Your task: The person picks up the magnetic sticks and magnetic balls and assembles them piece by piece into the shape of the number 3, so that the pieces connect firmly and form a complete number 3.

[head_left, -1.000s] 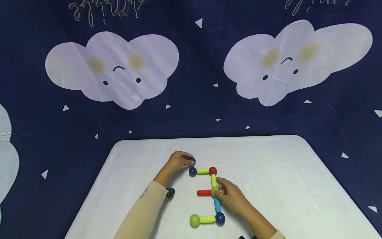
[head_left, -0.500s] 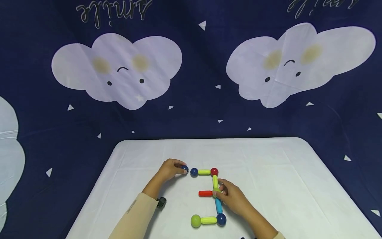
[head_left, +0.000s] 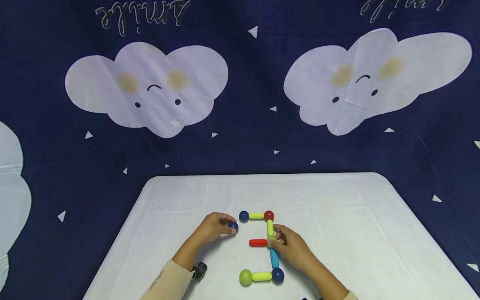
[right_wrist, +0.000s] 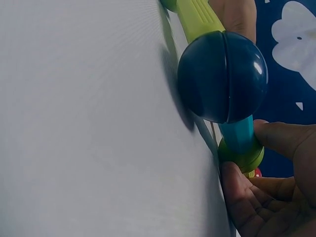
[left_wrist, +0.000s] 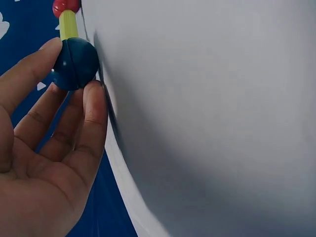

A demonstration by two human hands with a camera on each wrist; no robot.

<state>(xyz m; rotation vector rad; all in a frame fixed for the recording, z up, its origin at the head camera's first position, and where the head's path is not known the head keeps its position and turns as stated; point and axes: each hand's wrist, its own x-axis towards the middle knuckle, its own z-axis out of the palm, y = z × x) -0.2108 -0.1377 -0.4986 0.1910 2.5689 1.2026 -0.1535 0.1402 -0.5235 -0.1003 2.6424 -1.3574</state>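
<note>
My left hand (head_left: 214, 228) pinches a loose blue ball (head_left: 233, 227) between thumb and fingertips, left of a figure of balls and rods on the table. With my right hand (head_left: 294, 246) I grip the middle green ball (head_left: 271, 241), partly covered by my fingers. From it a red rod (head_left: 257, 243) points left, its free end toward the held ball but apart. A yellow-green rod (head_left: 270, 228) leads up to a red ball (head_left: 268, 215). The blue rod (head_left: 275, 258) runs down to another blue ball (right_wrist: 222, 76), large in the right wrist view.
The figure's top arm is a yellow-green rod (head_left: 256, 216) ending in a blue ball (head_left: 243, 216). Its bottom arm is another yellow-green rod (head_left: 261, 276) ending in a green ball (head_left: 245, 277). A white table (head_left: 360, 233) bears everything, before a dark blue cloth (head_left: 240, 158) with clouds.
My left hand has carried the loose blue ball from just behind the top arm's end, leftward and then toward me, level with the gap below that arm. My right hand keeps its hold.
</note>
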